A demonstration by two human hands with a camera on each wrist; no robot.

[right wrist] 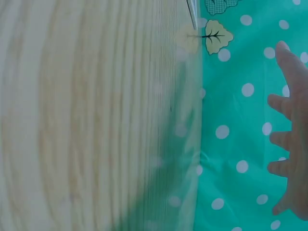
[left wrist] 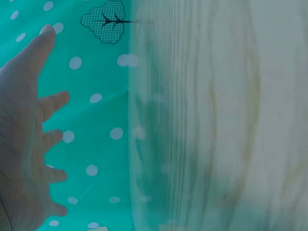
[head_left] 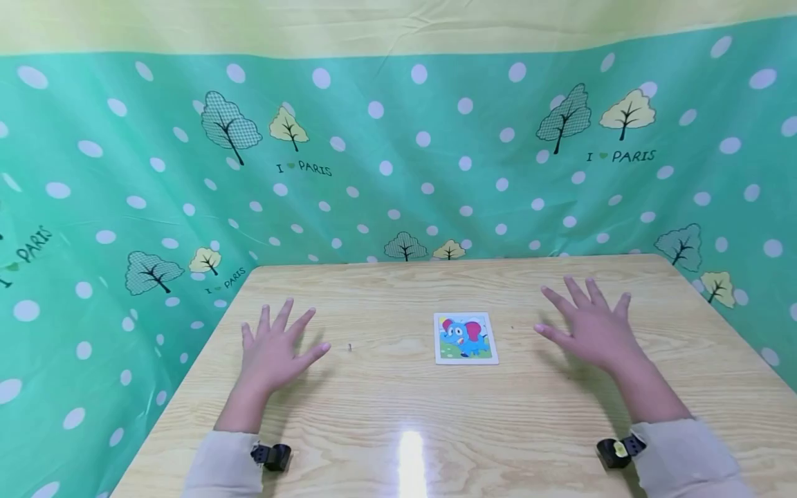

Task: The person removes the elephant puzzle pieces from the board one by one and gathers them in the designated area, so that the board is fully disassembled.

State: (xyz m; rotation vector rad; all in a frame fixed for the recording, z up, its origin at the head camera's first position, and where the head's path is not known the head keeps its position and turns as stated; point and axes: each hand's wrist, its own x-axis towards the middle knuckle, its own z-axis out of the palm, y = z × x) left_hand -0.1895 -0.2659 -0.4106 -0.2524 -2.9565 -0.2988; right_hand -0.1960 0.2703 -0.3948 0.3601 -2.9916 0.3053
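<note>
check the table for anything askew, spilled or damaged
No spill shows. A small dark mark on the wooden table, between the left hand and the elephant picture, interrupts the grain; whether it's damage or a speck, I can't tell.

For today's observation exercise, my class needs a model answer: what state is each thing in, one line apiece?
left hand, open, fingers spread, empty
right hand, open, fingers spread, empty
table, reflecting a streak of light
picture, flat on the table, elephant side up
curtain, hanging, slightly creased
</note>
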